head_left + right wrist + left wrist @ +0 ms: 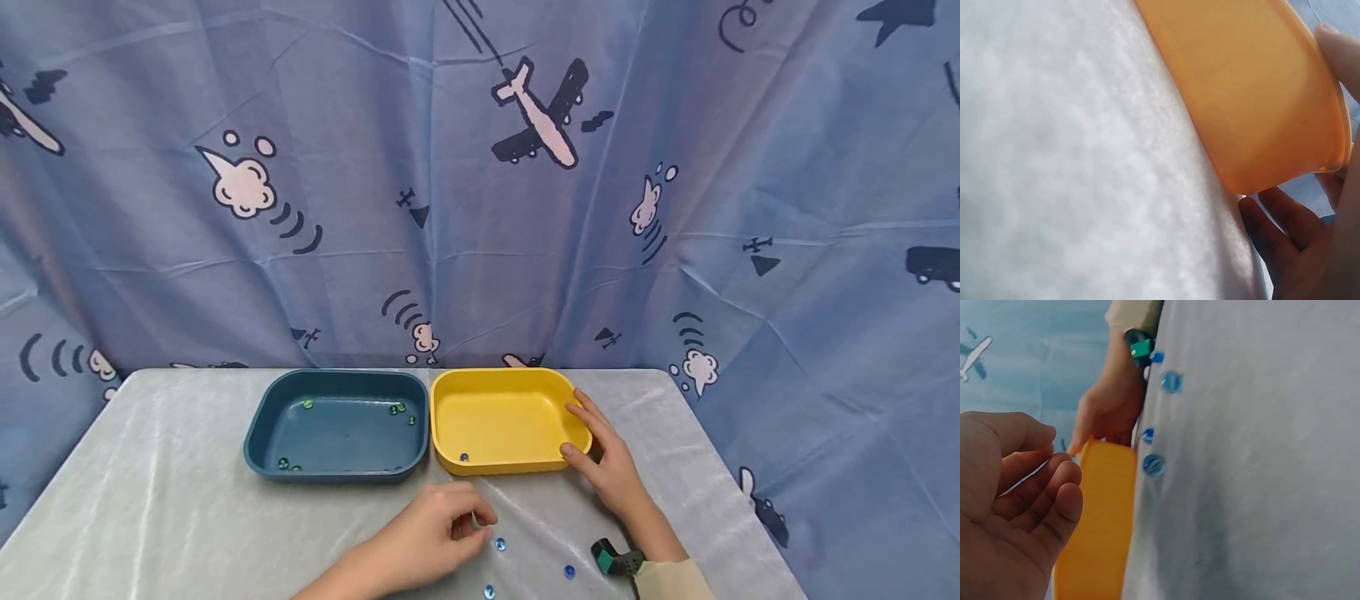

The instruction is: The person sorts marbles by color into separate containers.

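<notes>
Blue marbles [501, 544] lie loose on the cloth-covered table [180, 500] in front of the yellow tray [504, 425], three in the head view and four from the left wrist. Leftmost of the two, the left hand [441, 535] has its fingers loosely bent, thumb and forefinger tips close together; no marble shows between them, though I cannot tell whether one is hidden there. Closest to those tips is a single marble, just beside them to the right and slightly toward the person. Being round, it has no long axis, and the left hand is clearly the nearer. Farther right, the right hand [615, 475] grips the right end of the yellow tray, thumb at the near rim and fingers at the end wall.

Materials, again from the left: the dark teal tray [337, 442] looks like smooth plastic, a rectangle with rounded corners whose long side runs left to right, with small, shiny green marbles [282, 462] scattered inside. Next to it, the yellow tray shares that shape and direction and has one dark blue marble [464, 457] near its front left corner. The loose marbles look like clear glass with blue swirls. Beneath them the cloth is pale and velvety, faintly creased.
</notes>
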The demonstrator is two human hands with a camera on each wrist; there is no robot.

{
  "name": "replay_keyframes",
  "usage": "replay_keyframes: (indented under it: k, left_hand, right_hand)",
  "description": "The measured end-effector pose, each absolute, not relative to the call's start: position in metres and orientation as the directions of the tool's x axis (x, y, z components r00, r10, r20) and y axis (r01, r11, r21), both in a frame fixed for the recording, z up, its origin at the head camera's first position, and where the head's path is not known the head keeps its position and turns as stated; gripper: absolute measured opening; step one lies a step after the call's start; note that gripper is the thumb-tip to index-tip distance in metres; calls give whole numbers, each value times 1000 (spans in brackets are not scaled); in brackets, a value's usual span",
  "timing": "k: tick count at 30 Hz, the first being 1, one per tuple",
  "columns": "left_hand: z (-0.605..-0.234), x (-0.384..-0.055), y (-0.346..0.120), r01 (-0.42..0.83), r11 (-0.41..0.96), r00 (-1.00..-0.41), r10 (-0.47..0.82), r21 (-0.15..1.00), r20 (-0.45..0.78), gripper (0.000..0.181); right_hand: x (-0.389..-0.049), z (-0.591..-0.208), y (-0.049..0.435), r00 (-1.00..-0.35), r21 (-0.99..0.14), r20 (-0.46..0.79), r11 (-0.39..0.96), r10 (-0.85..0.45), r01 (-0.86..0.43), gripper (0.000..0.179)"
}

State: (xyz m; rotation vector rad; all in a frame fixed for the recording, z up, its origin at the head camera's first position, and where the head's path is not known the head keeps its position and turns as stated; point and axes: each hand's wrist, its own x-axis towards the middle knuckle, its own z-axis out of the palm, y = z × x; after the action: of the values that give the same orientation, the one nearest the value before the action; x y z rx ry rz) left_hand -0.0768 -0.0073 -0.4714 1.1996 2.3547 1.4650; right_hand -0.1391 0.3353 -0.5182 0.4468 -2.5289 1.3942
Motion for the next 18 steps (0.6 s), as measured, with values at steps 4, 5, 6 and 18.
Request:
replay_keyframes:
  k: [4, 5, 6, 18]
  left_hand:
    - [-477, -73, -8, 568, 224, -645, 719, 792, 259, 7]
    - [-479, -73, -8, 571, 224, -638, 727, 790, 255, 7]
    - [-482, -73, -8, 575, 224, -631, 733, 787, 253, 7]
    - [-501, -77, -8, 559, 246, -644, 730, 792, 228, 9]
  right_hand:
    - [-139, -519, 336, -930, -780, 331, 507, -162, -366, 60]
    - [-139, -519, 337, -930, -781, 330, 507, -161, -365, 60]
    - [-139, -520, 337, -931, -779, 329, 511, -159, -363, 60]
    - [-140, -520, 335, -944, -790, 302, 521, -129, -324, 61]
